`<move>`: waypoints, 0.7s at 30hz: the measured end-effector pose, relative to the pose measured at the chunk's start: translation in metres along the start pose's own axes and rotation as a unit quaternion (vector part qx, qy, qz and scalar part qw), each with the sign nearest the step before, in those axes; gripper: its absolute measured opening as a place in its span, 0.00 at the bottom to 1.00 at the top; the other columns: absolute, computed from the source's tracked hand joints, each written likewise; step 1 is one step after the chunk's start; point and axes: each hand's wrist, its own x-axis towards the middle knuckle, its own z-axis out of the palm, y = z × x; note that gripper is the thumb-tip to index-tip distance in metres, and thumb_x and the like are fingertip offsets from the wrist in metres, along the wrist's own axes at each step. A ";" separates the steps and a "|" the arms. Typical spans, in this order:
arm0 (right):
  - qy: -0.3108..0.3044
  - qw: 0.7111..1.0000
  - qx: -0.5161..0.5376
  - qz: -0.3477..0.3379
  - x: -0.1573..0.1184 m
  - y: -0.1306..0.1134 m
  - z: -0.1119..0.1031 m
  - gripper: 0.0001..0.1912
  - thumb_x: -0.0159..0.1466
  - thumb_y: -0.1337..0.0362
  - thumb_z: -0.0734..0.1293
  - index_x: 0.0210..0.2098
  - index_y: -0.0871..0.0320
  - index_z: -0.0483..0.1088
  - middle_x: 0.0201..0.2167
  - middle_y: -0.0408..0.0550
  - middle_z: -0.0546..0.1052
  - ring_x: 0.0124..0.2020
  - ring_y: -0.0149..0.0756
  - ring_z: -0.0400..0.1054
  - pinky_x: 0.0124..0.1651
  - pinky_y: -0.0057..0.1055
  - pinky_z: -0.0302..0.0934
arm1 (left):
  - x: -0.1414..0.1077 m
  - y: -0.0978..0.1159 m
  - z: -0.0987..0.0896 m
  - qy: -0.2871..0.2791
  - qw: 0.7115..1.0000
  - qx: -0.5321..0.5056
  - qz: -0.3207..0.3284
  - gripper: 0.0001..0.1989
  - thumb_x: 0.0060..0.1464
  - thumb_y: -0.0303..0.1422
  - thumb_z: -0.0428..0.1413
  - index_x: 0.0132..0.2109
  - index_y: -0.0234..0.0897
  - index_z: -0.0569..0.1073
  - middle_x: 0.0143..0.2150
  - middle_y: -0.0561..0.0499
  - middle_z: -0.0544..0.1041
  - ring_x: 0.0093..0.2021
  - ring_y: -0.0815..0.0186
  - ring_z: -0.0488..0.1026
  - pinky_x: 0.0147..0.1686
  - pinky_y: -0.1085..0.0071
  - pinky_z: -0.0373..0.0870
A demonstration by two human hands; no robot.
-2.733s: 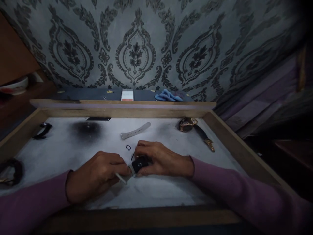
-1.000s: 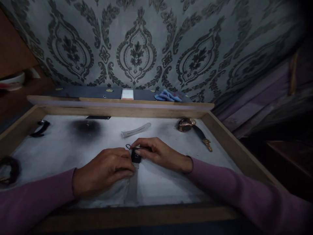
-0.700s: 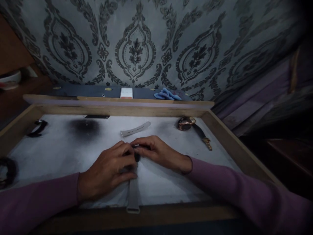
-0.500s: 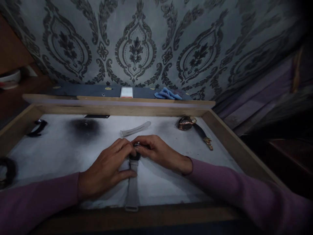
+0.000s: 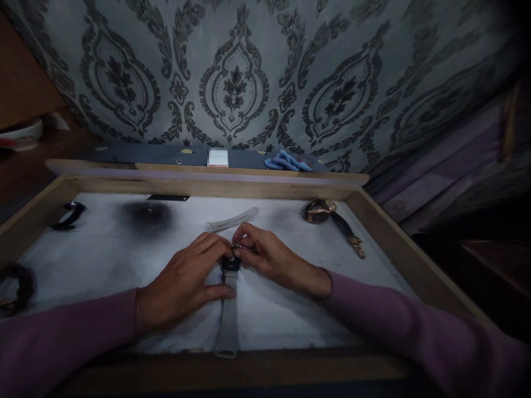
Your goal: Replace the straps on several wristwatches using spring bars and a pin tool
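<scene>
Now, your right hand (image 5: pixel 280 262) had a narrow pinch, thumb and forefinger closed on a thin shiny piece (image 5: pixel 239 246) at the far end of the watch (image 5: pixel 231 263); the piece was too small to name. Your left hand (image 5: pixel 182 282) held the watch from the other side, its fingertips at the upper edge of the case and its thumb lower down, on the attached grey strap (image 5: pixel 227 326).

The watch sat just below the middle of the frame. Its dark case showed more plainly than a moment earlier, when your fingers covered more of it, and the strap, bunched near your left hand at first, had come to run out straight towards the bottom edge. That seemed to leave the far end, under your fingertips, as the spot getting your attention.

Just beyond your hands, near the centre, a loose grey strap (image 5: pixel 233 220) lay aslant on the white lining (image 5: pixel 290 326), apart from the watch. Farther out, a dark and gold watch (image 5: pixel 317 212) lay at the right of the frame, and a black band (image 5: pixel 68 218) at the left. Past the wooden rim (image 5: pixel 207 187), a blue cloth (image 5: pixel 287 161) lay crumpled, above and right of centre.
</scene>
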 end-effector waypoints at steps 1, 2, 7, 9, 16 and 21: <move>0.000 1.000 0.008 0.001 0.000 0.001 0.000 0.04 0.63 0.68 0.62 0.34 0.56 0.59 0.21 0.38 0.68 0.23 0.28 0.57 0.26 0.26 0.50 | 0.000 0.000 0.000 0.000 1.000 -0.001 0.001 0.16 0.56 0.36 0.61 0.49 0.41 0.65 0.51 0.48 0.70 0.51 0.58 0.66 0.49 0.60 0.67; 0.003 1.000 0.016 0.002 0.000 0.001 0.000 0.04 0.62 0.68 0.62 0.35 0.56 0.59 0.21 0.38 0.68 0.23 0.28 0.57 0.26 0.26 0.49 | 0.000 0.000 0.000 0.002 1.000 0.000 0.001 0.16 0.57 0.37 0.60 0.49 0.41 0.65 0.51 0.47 0.71 0.51 0.58 0.66 0.49 0.60 0.67; 0.048 0.997 0.041 0.041 -0.002 0.000 -0.002 0.08 0.59 0.69 0.63 0.39 0.58 0.63 0.23 0.39 0.68 0.23 0.29 0.57 0.26 0.26 0.50 | 0.000 -0.001 0.000 0.002 1.000 0.009 -0.003 0.17 0.56 0.37 0.60 0.49 0.41 0.64 0.49 0.47 0.71 0.49 0.57 0.66 0.47 0.60 0.68; 0.059 0.994 0.070 0.054 -0.002 -0.002 -0.005 0.06 0.59 0.69 0.63 0.37 0.59 0.66 0.25 0.41 0.69 0.25 0.29 0.59 0.27 0.26 0.52 | 0.001 -0.001 0.000 -0.002 1.000 0.009 -0.008 0.17 0.56 0.38 0.60 0.49 0.41 0.64 0.49 0.47 0.71 0.49 0.57 0.66 0.46 0.60 0.68; 0.043 0.965 0.244 0.088 -0.011 -0.010 -0.011 0.11 0.61 0.58 0.68 0.33 0.61 0.69 0.27 0.46 0.76 0.22 0.27 0.64 0.26 0.25 0.57 | 0.002 -0.001 -0.001 0.000 1.000 0.002 -0.021 0.17 0.55 0.39 0.61 0.47 0.41 0.65 0.48 0.48 0.71 0.48 0.57 0.66 0.46 0.62 0.67; 0.093 0.970 0.219 0.056 -0.018 -0.019 -0.012 0.12 0.59 0.56 0.71 0.34 0.60 0.77 0.34 0.48 0.79 0.37 0.35 0.71 0.44 0.33 0.65 | 0.003 -0.002 0.000 -0.006 1.000 0.010 -0.028 0.18 0.54 0.38 0.61 0.47 0.41 0.64 0.48 0.49 0.70 0.47 0.58 0.66 0.45 0.62 0.66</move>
